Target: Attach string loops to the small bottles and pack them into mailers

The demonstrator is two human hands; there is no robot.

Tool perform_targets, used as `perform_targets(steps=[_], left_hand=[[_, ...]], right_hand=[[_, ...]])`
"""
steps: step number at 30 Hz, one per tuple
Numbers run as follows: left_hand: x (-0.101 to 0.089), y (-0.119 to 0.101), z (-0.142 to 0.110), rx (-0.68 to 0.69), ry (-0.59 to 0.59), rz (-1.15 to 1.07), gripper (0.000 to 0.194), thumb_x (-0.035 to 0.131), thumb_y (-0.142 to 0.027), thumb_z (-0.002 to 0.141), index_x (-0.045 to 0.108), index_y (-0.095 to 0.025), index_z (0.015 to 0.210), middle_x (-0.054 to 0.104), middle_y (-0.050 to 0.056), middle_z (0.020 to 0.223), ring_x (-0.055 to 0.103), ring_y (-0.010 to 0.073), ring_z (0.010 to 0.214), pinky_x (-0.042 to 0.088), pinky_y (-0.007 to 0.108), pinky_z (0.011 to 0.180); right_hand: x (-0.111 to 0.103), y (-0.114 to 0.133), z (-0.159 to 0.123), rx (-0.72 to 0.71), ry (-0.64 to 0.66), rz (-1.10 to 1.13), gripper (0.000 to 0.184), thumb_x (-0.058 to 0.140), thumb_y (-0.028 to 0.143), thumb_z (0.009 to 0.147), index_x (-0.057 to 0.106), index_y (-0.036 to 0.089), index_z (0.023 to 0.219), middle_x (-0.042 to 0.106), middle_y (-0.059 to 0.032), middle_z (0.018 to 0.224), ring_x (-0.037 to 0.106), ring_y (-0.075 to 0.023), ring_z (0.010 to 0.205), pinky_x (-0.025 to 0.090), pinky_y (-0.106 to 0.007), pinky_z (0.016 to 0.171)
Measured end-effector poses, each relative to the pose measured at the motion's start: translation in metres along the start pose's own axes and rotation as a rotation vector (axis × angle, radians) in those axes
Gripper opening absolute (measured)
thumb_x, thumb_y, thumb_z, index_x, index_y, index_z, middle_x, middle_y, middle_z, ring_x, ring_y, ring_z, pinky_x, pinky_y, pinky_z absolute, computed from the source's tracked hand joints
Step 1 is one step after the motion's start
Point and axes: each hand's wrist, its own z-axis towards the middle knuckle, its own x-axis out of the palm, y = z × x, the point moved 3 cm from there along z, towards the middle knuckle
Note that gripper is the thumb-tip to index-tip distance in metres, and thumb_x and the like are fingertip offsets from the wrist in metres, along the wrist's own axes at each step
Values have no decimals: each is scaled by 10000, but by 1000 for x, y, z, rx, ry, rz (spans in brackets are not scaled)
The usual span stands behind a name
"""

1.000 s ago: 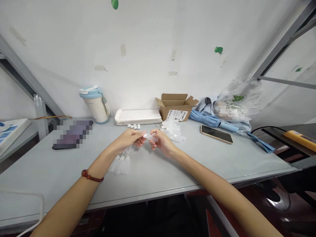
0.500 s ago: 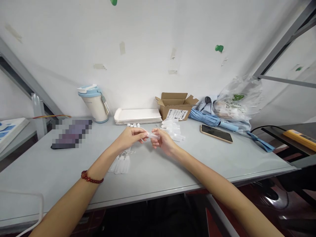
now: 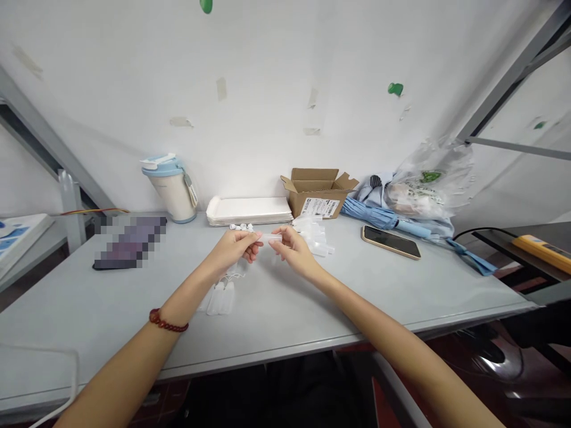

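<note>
Over the middle of the table, a small translucent plastic tube [image 3: 269,237] lies level between my two hands. My left hand [image 3: 232,248] pinches its left end between thumb and forefinger; whatever sits at that end is hidden. The fingers and thumb of my right hand [image 3: 295,252] close on the right part of the tube. Beyond my right hand is a pile of similar clear tubes [image 3: 317,238]. Several small white caps [image 3: 241,227] are behind my left hand. Nearer me, below the left wrist, lie several flat translucent pieces with white cord loops [image 3: 222,298].
Along the wall stand a blue-and-cream tumbler [image 3: 172,187], a stack of white trays [image 3: 250,210] and an open cardboard box [image 3: 319,193]. To the right lie a folded blue umbrella [image 3: 372,212], a plastic bag [image 3: 428,184] and a phone [image 3: 391,242]. A pixelated dark object [image 3: 129,242] lies left.
My right hand has shifted its hold, its fingers now more extended along the tube. The left hand has moved slightly left, still pinching the tube's end.
</note>
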Motion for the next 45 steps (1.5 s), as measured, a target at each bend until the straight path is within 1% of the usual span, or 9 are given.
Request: perform_targets(steps=[4, 8, 12, 17, 23, 28, 34, 40, 45], left_hand=[[-1, 0, 0, 19, 6, -16, 370, 645, -491, 751, 657, -129, 676, 597, 22, 594, 546, 124, 537, 465, 285, 576], [-1, -4, -1, 81, 29, 27, 305, 692, -450, 709, 702, -146, 704, 666, 49, 704, 565, 132, 590, 493, 295, 622], [-3, -4, -1, 136, 42, 61, 267, 732, -413, 674, 734, -177, 799, 707, 53, 798, 599, 153, 667, 508, 299, 667], [-3, -2, 2, 147, 30, 67, 298, 752, -417, 645, 731, -172, 814, 703, 68, 928, 623, 172, 701, 522, 318, 668], [-2, -3, 0, 87, 55, -23, 336, 666, -472, 743, 706, -146, 811, 697, 84, 818, 633, 178, 732, 515, 303, 651], [0, -2, 0, 4, 26, 6, 414, 629, -533, 751, 670, -125, 695, 659, 67, 693, 606, 153, 599, 503, 304, 603], [1, -3, 0, 71, -13, 97, 432, 585, -554, 770, 629, -144, 641, 627, 41, 630, 556, 134, 514, 469, 284, 532], [4, -10, -4, 195, -79, 310, 418, 550, -524, 787, 580, -173, 561, 555, -4, 461, 524, 133, 477, 430, 268, 551], [7, -12, -7, 260, -92, 313, 335, 572, -478, 778, 613, -178, 634, 595, -3, 541, 564, 146, 538, 450, 272, 597]], right_hand=[[-1, 3, -2, -123, -70, -182, 223, 540, 351, 811, 584, 193, 961, 536, 2, 741, 502, -136, 702, 384, -251, 598], [-3, 1, -1, -64, -44, -130, 236, 524, 366, 825, 613, 182, 944, 560, 1, 702, 494, -129, 628, 388, -264, 604], [-5, -1, 1, -40, -19, -64, 230, 522, 378, 822, 628, 176, 852, 487, 31, 585, 434, -108, 527, 348, -252, 547], [-5, -4, 4, -20, -12, -53, 263, 519, 411, 819, 621, 172, 775, 431, 47, 512, 395, -103, 491, 315, -248, 517], [-4, -5, 2, -58, -34, -29, 265, 530, 394, 821, 628, 192, 963, 555, 3, 684, 477, -118, 581, 382, -253, 564], [-3, -2, -1, -114, -66, -121, 228, 544, 330, 822, 638, 229, 1004, 599, -12, 760, 514, -138, 653, 403, -264, 605], [-4, -3, -1, -115, -61, -91, 233, 552, 326, 815, 638, 227, 1008, 590, -8, 744, 504, -135, 626, 398, -267, 595], [-4, -4, 1, -54, -26, -49, 210, 505, 357, 834, 605, 185, 902, 474, 46, 558, 430, -107, 501, 351, -257, 539], [-5, -4, 3, -5, -6, 42, 256, 525, 411, 809, 507, 193, 676, 421, 58, 512, 408, -94, 467, 332, -258, 518]])
